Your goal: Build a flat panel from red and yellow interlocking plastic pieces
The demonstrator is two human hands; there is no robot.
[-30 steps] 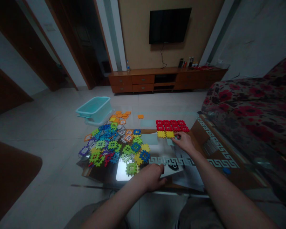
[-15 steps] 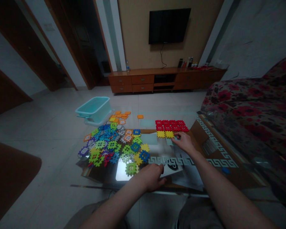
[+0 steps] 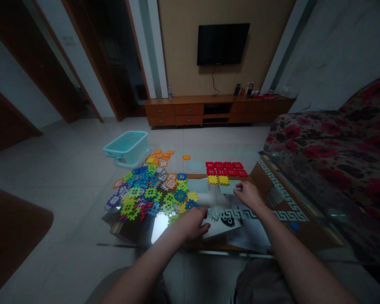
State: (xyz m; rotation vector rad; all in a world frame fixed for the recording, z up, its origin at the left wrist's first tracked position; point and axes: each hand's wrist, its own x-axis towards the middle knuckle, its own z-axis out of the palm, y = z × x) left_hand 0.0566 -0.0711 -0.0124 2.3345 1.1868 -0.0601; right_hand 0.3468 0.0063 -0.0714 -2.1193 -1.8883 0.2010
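Note:
My left hand (image 3: pixel 193 223) hovers low at the near side of the loose pile, beside a blue tile (image 3: pixel 191 204) and partly covering a green tile (image 3: pixel 172 219). Its thumb and fingers are apart, with nothing seen between them. My right hand (image 3: pixel 248 195) is just right of two yellow interlocking tiles (image 3: pixel 218 180), not touching them. The fingers there are bent and slightly apart, and no tile shows in them. Directly beyond the yellow pair lies a block of red tiles (image 3: pixel 226 169) joined in two rows.
A mixed heap of coloured tiles (image 3: pixel 150 192) covers the left of the glass table (image 3: pixel 190 252). Orange tiles (image 3: pixel 164 155) lie farther back, one (image 3: pixel 186 157) apart. A turquoise bin (image 3: pixel 126 148) stands behind on the left. A flowered sofa (image 3: pixel 329 139) borders the right.
My right hand has drawn away from the second yellow tile, to the right and nearer me. My left hand has shifted left toward the pile. The camera has tilted slightly up.

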